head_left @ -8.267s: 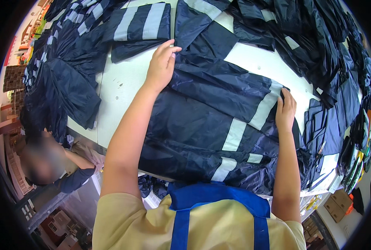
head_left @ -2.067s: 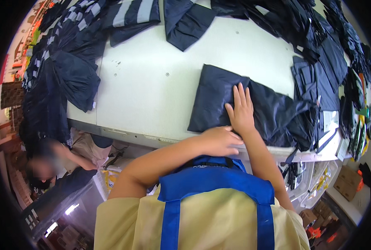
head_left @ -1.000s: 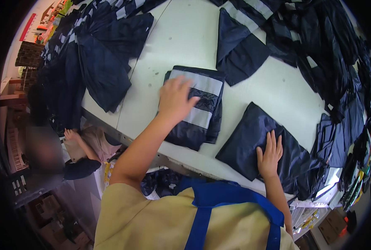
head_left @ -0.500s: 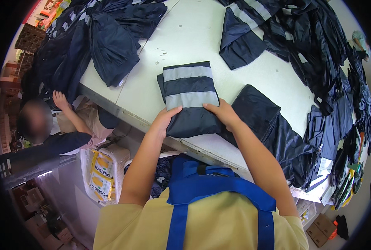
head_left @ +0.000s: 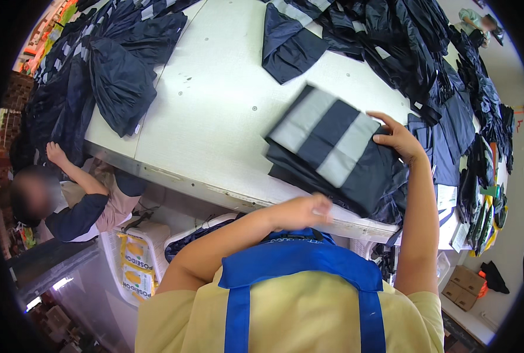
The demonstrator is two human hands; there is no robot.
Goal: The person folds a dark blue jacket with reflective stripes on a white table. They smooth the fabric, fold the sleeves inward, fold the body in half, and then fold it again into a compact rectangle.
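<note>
A folded dark navy garment with two wide silver-grey bands (head_left: 341, 170) lies turned at an angle near the table's front edge, on top of other dark fabric. My right hand (head_left: 398, 140) grips its far right edge, thumb on the upper face and fingers along the rim. My left hand (head_left: 303, 212) is off the garment, in front of it by the table edge; its fingers are smeared by motion. Beneath and to the right, part of a dark garment (head_left: 394, 203) shows, mostly covered.
Dark garments heap on the white table (head_left: 215, 112): a pile (head_left: 120, 76) at the left, a banded piece (head_left: 291, 50) at the back and a long heap (head_left: 403, 53) at the right. A co-worker (head_left: 88, 200) stands left. White baskets (head_left: 112, 253) sit below the table edge.
The folded garment has moved right and turned clockwise onto the dark fabric there. My left hand has let go and come nearer my body; my right hand has shifted to its far right edge.
</note>
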